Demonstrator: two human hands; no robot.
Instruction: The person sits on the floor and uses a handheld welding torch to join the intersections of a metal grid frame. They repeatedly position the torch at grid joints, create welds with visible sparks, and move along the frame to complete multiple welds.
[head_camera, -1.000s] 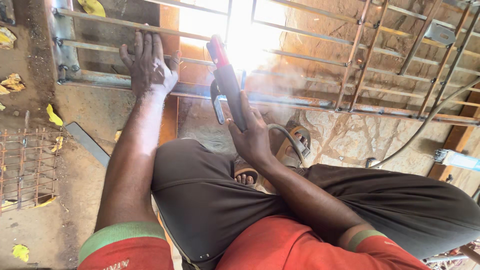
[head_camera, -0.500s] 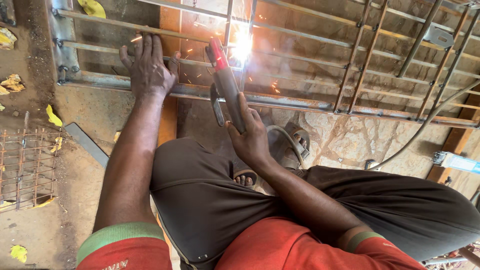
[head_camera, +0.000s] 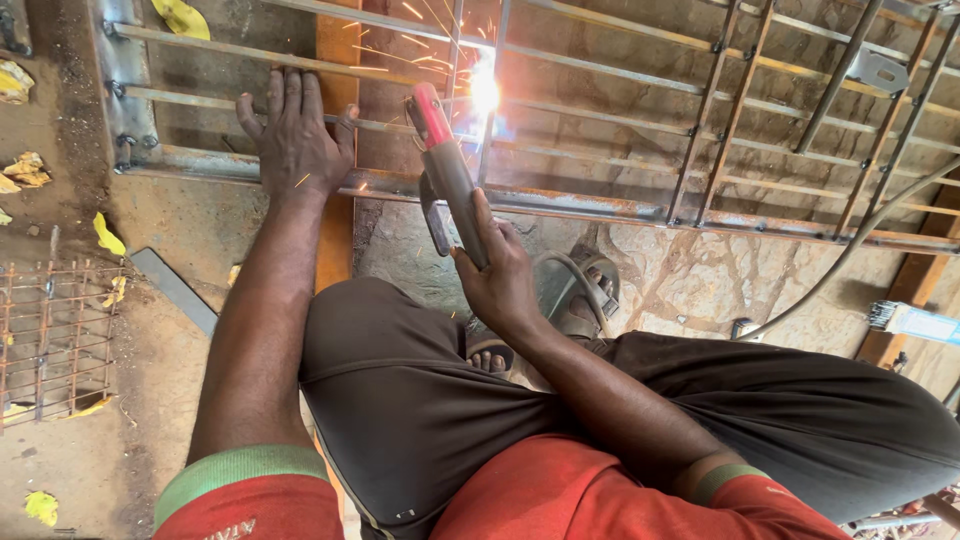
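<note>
Red-tipped grey welding electrode holder (head_camera: 447, 175) sits clenched in my right hand (head_camera: 500, 280), its long axis slanting up and away from me toward the bright arc (head_camera: 485, 92) on the rusty steel bar grille (head_camera: 600, 205) lying on the floor. My left hand (head_camera: 293, 135) presses open and flat on the grille, left of the sparks.

Rusty matt steel frame (head_camera: 560, 205); rough stone floor (head_camera: 700, 280).
</note>
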